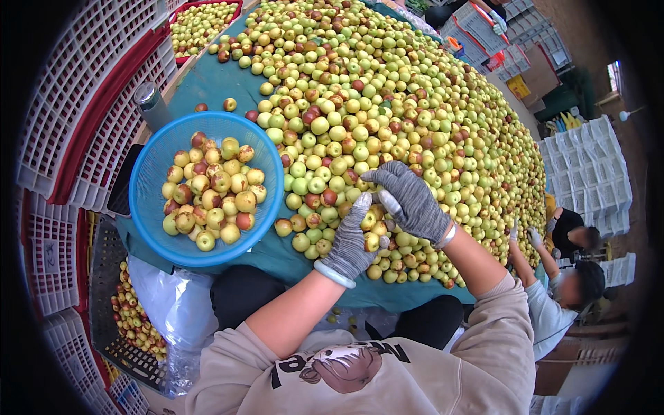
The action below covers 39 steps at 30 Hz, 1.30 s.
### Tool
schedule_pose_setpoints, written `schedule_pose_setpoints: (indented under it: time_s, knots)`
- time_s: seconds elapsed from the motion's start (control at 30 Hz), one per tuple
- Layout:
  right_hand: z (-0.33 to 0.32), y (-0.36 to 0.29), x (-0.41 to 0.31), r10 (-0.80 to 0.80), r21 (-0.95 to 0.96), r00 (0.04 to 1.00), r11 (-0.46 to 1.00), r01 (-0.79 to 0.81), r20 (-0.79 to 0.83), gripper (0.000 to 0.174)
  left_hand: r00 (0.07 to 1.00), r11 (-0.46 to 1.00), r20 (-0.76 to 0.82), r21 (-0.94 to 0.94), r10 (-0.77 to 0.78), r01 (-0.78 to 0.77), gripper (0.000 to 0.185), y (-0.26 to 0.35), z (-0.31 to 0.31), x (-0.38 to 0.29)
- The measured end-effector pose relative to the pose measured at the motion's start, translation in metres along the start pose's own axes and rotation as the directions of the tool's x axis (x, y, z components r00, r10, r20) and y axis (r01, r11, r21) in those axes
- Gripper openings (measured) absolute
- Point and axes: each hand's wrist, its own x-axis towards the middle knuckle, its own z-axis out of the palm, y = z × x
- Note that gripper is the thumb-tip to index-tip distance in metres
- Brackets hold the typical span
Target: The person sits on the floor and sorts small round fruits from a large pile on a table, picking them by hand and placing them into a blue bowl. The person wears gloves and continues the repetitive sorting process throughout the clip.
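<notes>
My left hand (348,244), in a grey knit glove with whitish fingertips, curls around a couple of yellow-green jujubes (371,241) at the near edge of a large heap of jujubes (373,119). Just above and to its right, my right hand (412,199), gloved alike, bends its fingers over the fruit. Its palm faces down, so whether it holds a jujube is hidden. Left of both hands stands a round blue plastic mesh basket (136,207), partly filled with yellow jujubes blotched reddish brown (220,181). The heap lies on a teal cloth (223,83).
Behind the basket stands a metal-lidded tumbler (150,101). White slatted crates (109,67) line the left side, near a dark crate (104,290) holding reddish jujubes. A red crate (176,21) of jujubes sits farther back. Co-workers (555,301) work along the right; white crates (589,176) stack beyond.
</notes>
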Motion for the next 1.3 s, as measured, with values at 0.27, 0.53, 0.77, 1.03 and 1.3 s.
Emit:
schedule_pose_setpoints:
  time_s: [0.27, 0.53, 0.77, 1.03, 1.3]
  knots:
    - [0.011, 0.003, -0.008, -0.108, 0.246, 0.994, 0.963, 0.112, -0.030, 0.052, 0.978, 0.978, 0.202, -0.189, -0.051, 0.090, 0.036, 0.000, -0.008, 0.002]
    - [-0.007, 0.114, 0.090, 0.170, -0.290, 0.985, 0.943, -0.162, 0.001, 0.037, 0.999, 1.000, 0.040, 0.006, -0.021, 0.021, 0.029, -0.006, -0.005, 0.002]
    - [-0.002, 0.125, 0.128, 0.264, -0.320, 0.934, 0.930, -0.180, 0.242, 0.034, 0.999, 1.000, 0.042, 0.024, -0.017, 0.016, 0.028, -0.006, -0.003, -0.003]
    - [-0.016, 0.129, 0.074, 0.220, 0.827, 0.955, 0.485, -0.285, 0.200, 0.042, 0.999, 0.999, 0.042, -0.036, -0.020, 0.022, 0.033, -0.014, -0.004, -0.002]
    - [-0.011, 0.106, 0.095, 0.390, 0.125, 0.911, 0.905, -0.406, 0.132, 0.017, 0.997, 0.998, 0.082, -0.055, -0.010, 0.015, 0.033, -0.012, -0.005, -0.001]
